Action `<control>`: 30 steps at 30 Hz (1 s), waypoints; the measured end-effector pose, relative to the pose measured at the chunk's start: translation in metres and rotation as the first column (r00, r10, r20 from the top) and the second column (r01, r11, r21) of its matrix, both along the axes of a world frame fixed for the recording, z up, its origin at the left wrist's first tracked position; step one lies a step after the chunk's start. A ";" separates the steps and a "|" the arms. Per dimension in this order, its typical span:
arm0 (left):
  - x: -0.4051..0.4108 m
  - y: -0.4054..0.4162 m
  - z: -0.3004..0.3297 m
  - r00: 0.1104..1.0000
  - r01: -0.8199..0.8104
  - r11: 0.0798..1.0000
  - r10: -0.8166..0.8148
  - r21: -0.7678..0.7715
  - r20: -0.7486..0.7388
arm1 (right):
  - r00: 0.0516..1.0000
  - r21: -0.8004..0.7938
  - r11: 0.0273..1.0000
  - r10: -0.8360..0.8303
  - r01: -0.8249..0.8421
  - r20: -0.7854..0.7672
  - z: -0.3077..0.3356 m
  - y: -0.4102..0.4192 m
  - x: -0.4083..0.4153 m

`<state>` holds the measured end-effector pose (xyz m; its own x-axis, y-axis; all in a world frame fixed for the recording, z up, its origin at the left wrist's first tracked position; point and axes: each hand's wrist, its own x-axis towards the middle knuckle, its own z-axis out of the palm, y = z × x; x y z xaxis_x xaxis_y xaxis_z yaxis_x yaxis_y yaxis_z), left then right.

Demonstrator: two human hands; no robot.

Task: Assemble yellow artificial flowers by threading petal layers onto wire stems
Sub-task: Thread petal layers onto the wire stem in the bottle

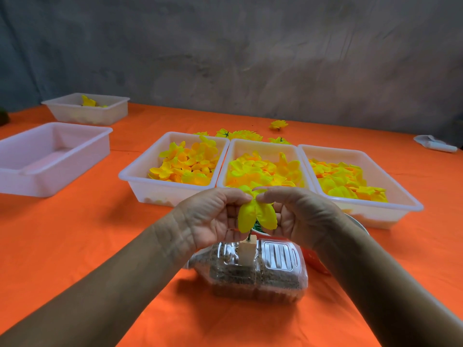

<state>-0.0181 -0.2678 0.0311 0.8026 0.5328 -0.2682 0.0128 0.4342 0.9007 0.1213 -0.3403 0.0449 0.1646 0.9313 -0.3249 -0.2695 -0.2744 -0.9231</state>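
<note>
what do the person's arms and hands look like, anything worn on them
Both forearms are bare up to the frame's edge: no sleeves, gloves, watch or bracelet show. The left hand and right hand show no rings on the visible fingers. Skin creases mark the left wrist.

Both forearms are bare to the frame's edge, no sleeve showing. The left hand and right hand are bare too, deep creases crossing wrists and knuckles.

Your left hand and right hand hide most of the green stem under the petal layer. Your forearms run off the bottom edge. The dark object at the left edge is cut off.
</note>
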 end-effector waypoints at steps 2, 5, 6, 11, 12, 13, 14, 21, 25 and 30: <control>-0.001 0.002 -0.003 1.000 0.014 1.000 -0.014 0.006 0.000 | 1.000 -0.015 1.000 0.006 -0.007 -0.029 0.000 -0.001 0.000; -0.002 0.003 -0.005 1.000 0.019 0.999 -0.019 0.038 0.002 | 0.998 -0.013 1.000 0.018 -0.019 -0.060 0.000 -0.001 0.000; -0.002 0.003 -0.006 1.000 0.002 0.999 -0.002 0.043 0.007 | 0.998 -0.001 1.000 0.019 -0.020 -0.051 -0.001 -0.001 0.000; -0.004 0.006 -0.008 0.999 -0.046 0.998 0.045 0.041 0.030 | 1.000 0.038 0.999 0.013 -0.012 -0.025 -0.001 0.000 0.001; -0.005 0.006 -0.009 0.999 -0.027 0.998 0.026 0.050 0.020 | 1.000 0.037 0.999 0.015 -0.015 -0.017 -0.001 -0.001 0.001; -0.005 0.006 -0.008 1.000 -0.011 0.998 0.010 0.057 0.007 | 1.000 0.036 0.999 0.017 -0.017 -0.008 -0.001 -0.001 0.001; -0.006 0.006 -0.008 1.000 -0.004 0.998 0.004 0.059 -0.002 | 1.000 0.035 0.999 0.018 -0.018 -0.002 -0.001 -0.001 0.001; -0.006 0.010 -0.009 0.999 -0.049 0.997 0.048 0.058 0.009 | 0.999 0.075 0.996 0.037 -0.038 0.014 0.003 -0.004 0.002; -0.005 0.008 -0.010 0.999 -0.042 0.999 0.042 0.022 -0.028 | 0.999 0.015 0.999 0.029 -0.030 0.026 0.000 -0.003 0.002; -0.004 0.006 -0.007 0.999 -0.010 1.000 0.011 0.030 -0.043 | 0.997 -0.033 0.998 0.052 -0.054 -0.052 -0.001 -0.003 0.002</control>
<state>-0.0225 -0.2620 0.0236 0.7848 0.5495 -0.2866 0.0475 0.4077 0.9119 0.1235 -0.3438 0.0435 0.0978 0.9265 -0.3633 -0.2998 -0.3207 -0.8985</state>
